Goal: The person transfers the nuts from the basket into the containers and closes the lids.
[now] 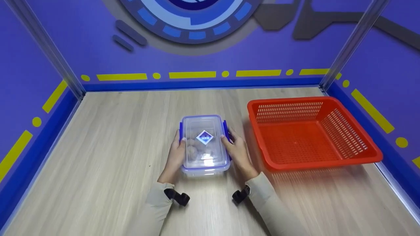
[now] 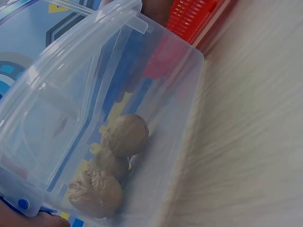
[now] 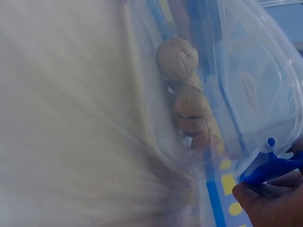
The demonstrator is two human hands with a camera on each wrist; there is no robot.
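A clear plastic food box with a blue-edged lid and a diamond-shaped label is between the two hands, near the middle of the table. My left hand grips its left side, thumb on the lid's edge. On the opposite side my right hand holds the box, with the thumb over the rim by the blue latch. That latch juts outward in the right wrist view. Several round, wrinkled brown walnuts lie inside, gathered at the near end.
A red plastic basket with slotted sides stands on the right of the wood-grain table. Blue printed walls with yellow marks enclose the table at the back and both sides.
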